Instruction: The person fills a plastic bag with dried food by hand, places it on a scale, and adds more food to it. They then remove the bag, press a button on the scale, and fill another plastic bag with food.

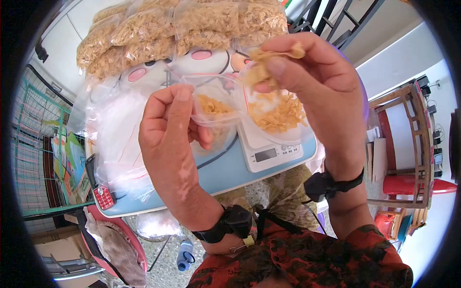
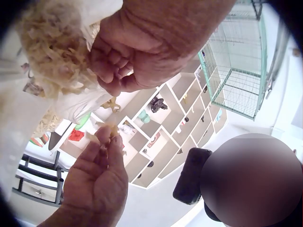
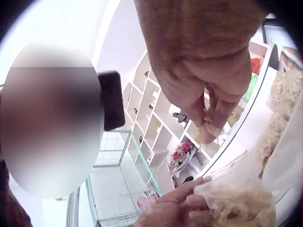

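The flakes (image 1: 261,67) are thin, curled and ragged-edged, translucent in places. They look golden yellow in the head view but a paler tan in the wrist views. A few sit between the thumb and fingers of the right hand (image 1: 319,79), in a narrow, pinching grip above the dish (image 1: 290,138), where more lie loosely spread. The left hand (image 1: 170,129) pinches the edge of a clear bag (image 1: 218,113), its grip closed on the film; a small heap of flakes rests inside, and a red line runs along the mouth.

Only the head view shows the dish standing on a white scale (image 1: 247,144), a red phone (image 1: 103,197) at the edge of the blue surface (image 1: 216,177), and loose film (image 1: 117,129) on the left. Filled packs (image 1: 206,21) are stacked at the far side. The wrist views alone show a white shelf (image 2: 163,130) with slanting compartments; the right wrist view also takes in a bouquet (image 3: 182,153) of red and pink flowers.

The scale has a grey display and a row of round keys; their marks seem too small to read with any confidence. Cartoon faces with pink cheeks are printed on the surface.
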### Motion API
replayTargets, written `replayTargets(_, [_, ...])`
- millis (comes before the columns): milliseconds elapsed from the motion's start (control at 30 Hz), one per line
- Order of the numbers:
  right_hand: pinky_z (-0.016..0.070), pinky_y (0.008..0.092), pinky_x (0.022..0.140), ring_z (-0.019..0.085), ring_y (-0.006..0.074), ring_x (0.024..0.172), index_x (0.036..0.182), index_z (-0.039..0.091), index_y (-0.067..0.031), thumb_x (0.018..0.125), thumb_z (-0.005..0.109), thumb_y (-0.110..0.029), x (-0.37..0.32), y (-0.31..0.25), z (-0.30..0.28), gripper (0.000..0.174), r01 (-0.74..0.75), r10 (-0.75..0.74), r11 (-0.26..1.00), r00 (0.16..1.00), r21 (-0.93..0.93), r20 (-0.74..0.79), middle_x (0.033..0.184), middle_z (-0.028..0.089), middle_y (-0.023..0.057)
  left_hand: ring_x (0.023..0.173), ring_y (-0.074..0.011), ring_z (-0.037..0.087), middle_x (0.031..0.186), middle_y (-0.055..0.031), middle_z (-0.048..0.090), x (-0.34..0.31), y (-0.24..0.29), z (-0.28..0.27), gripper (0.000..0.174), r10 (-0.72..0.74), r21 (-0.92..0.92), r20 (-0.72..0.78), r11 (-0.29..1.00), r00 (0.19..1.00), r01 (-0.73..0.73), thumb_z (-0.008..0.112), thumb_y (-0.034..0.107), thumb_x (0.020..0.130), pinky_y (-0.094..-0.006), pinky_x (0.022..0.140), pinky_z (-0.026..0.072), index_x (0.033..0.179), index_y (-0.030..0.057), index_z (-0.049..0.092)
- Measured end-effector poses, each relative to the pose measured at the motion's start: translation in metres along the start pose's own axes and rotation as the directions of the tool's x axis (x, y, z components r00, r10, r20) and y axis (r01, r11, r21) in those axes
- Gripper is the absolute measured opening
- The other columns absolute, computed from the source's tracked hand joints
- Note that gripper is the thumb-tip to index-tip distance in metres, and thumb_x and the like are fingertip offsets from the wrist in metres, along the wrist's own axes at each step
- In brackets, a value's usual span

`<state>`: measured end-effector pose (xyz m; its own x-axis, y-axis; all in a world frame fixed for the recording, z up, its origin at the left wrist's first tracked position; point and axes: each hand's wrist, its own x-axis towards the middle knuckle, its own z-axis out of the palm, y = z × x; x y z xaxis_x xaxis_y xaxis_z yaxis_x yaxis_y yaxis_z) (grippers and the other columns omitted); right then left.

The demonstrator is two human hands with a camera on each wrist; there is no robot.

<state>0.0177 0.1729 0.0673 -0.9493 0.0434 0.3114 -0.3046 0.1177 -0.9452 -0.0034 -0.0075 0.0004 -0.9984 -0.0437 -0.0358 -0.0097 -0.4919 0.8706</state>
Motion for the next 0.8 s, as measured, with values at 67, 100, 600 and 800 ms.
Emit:
replayTargets(67, [0.0577, 0.0249, 0.080, 0.065, 0.0134, 0.097, 0.112, 0.063, 0.0036, 0.093, 0.061, 0.002, 0.005, 0.002, 0.017, 0.019, 0.098, -0.094, 0.989, 0.995, -0.108, 0.047, 0.108, 0.066, 0.0063, 0.047, -0.0087, 0.049, 0.075, -0.0008, 0.061, 0.000, 0.000, -0.002, 0.022, -0.001, 0.003, 0.011, 1.000, 1.000, 0.001, 0.065, 0.023, 0.095, -0.0230, 0.041, 0.0393, 0.102, 0.0027, 0.064])
replayTargets(100, [0.0570, 0.0244, 0.079, 0.065, 0.0108, 0.092, 0.110, 0.063, 0.0011, 0.092, 0.063, 0.003, 0.006, 0.010, 0.022, 0.018, 0.121, -0.116, 0.970, 0.993, -0.210, 0.036, 0.101, 0.065, 0.0039, 0.047, -0.0089, 0.049, 0.075, -0.0010, 0.061, 0.000, 0.000, -0.003, 0.022, -0.002, -0.002, 0.014, 1.000, 1.000, 0.002, 0.065, 0.024, 0.095, -0.0231, 0.042, 0.0394, 0.102, 0.0027, 0.064])
replayTargets(600, [0.0529, 0.0334, 0.074, 0.066, 0.0272, 0.083, 0.098, 0.063, -0.0025, 0.086, 0.064, -0.004, 0.008, 0.015, 0.043, 0.013, 0.356, -0.193, 0.677, 0.931, -0.645, 0.311, 0.098, 0.066, 0.0095, 0.050, -0.0091, 0.052, 0.074, -0.0025, 0.060, 0.001, 0.007, -0.013, 0.018, 0.000, -0.021, -0.010, 1.000, 1.000, 0.000, 0.061, 0.019, 0.098, -0.0218, 0.045, 0.0396, 0.102, 0.0012, 0.063])
replayTargets(800, [0.0511, 0.0412, 0.079, 0.062, 0.0355, 0.094, 0.099, 0.062, -0.0020, 0.086, 0.055, -0.005, 0.002, 0.022, 0.044, 0.015, 0.511, -0.152, 0.587, 0.831, -0.628, 0.535, 0.096, 0.064, 0.0142, 0.051, -0.0080, 0.049, 0.074, -0.0020, 0.060, 0.002, 0.003, -0.013, 0.018, 0.038, -0.024, -0.013, 0.999, 0.999, -0.038, 0.061, 0.019, 0.098, -0.0213, 0.045, 0.0384, 0.100, 0.0010, 0.063])
